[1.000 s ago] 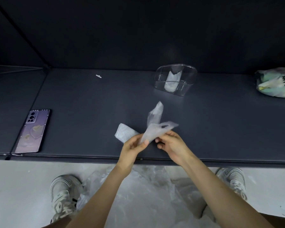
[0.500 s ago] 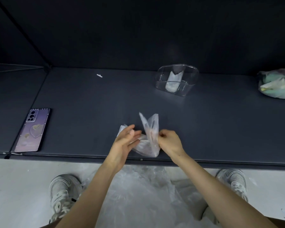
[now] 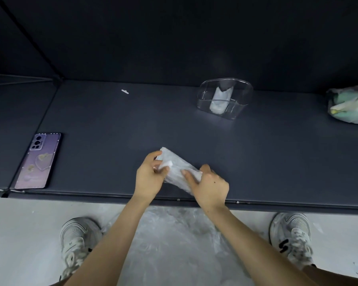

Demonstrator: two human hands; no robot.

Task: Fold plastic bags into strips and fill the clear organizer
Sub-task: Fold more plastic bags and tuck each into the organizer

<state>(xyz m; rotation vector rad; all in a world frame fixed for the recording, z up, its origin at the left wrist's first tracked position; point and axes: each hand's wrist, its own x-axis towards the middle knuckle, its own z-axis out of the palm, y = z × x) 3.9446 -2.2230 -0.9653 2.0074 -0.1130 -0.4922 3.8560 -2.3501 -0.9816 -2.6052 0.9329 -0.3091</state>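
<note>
The plastic bag (image 3: 178,170) is a half-folded band lying slantwise on the dark shelf (image 3: 277,151), well in front of the clear organizer (image 3: 243,100) and a little to its left. My left hand (image 3: 148,178) pinches its far end and my right hand (image 3: 210,186) grips the near end, thumb on top. The hands are apart, with the band stretched between them. I judge it nearly weightless, limp and slick, apt to spring open, so the ends are the place to hold, creases pressed flat. One folded strip (image 3: 220,100) stands inside the organizer. Loose bags (image 3: 174,244) lie on the floor, nearer me than the organizer. A phone (image 3: 39,159) lies far to its left.
</note>
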